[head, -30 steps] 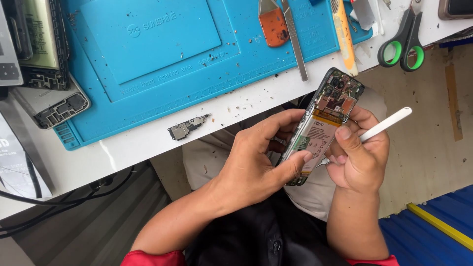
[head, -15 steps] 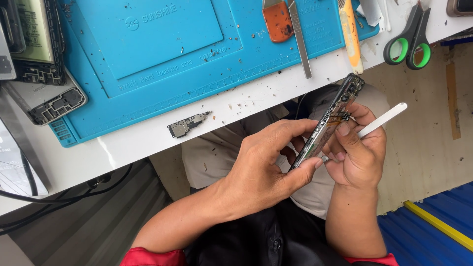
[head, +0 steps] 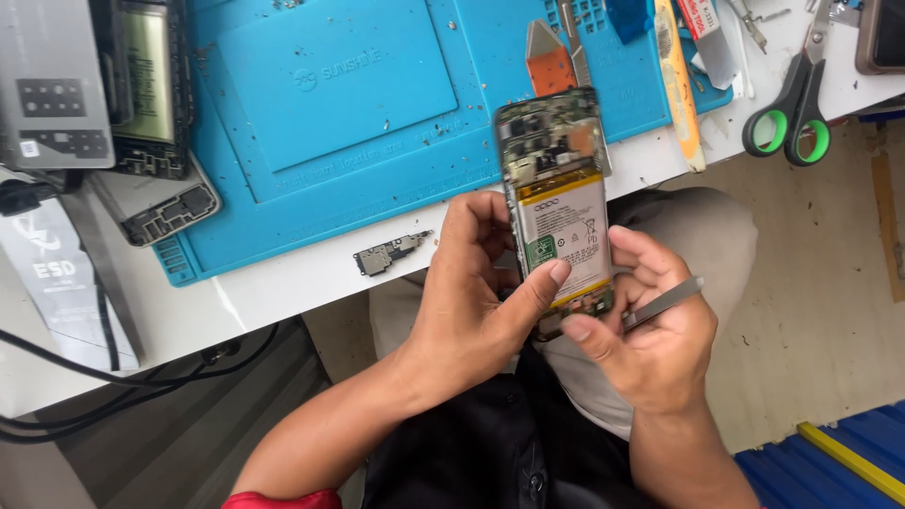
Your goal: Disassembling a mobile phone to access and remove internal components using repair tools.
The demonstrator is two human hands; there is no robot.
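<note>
Above the person's lap, just off the edge of the white work surface (head: 283,283), an opened rectangular smartphone with its back cover removed (head: 558,207) stands nearly upright, its inner side facing the head camera. Its upper part shows a green circuit board with small metal shields and an orange patch; below sits a flat pale grey battery with a yellow band along its top and bottom edges and a green square label. The left hand (head: 471,302) wraps the phone's left edge from behind, its thumb pressed across the lower battery, so its grip is closed on the phone. The right hand (head: 650,330) supports the lower right corner with its fingertips while pinching a slim grey metal tool (head: 665,303) that juts to the right.

On the surface lies a blue rubbery repair mat (head: 330,104) speckled with debris, a small dark metal bracket (head: 388,253) just off its edge, green-handled scissors (head: 792,108) and an orange-tipped prying tool (head: 549,61).
</note>
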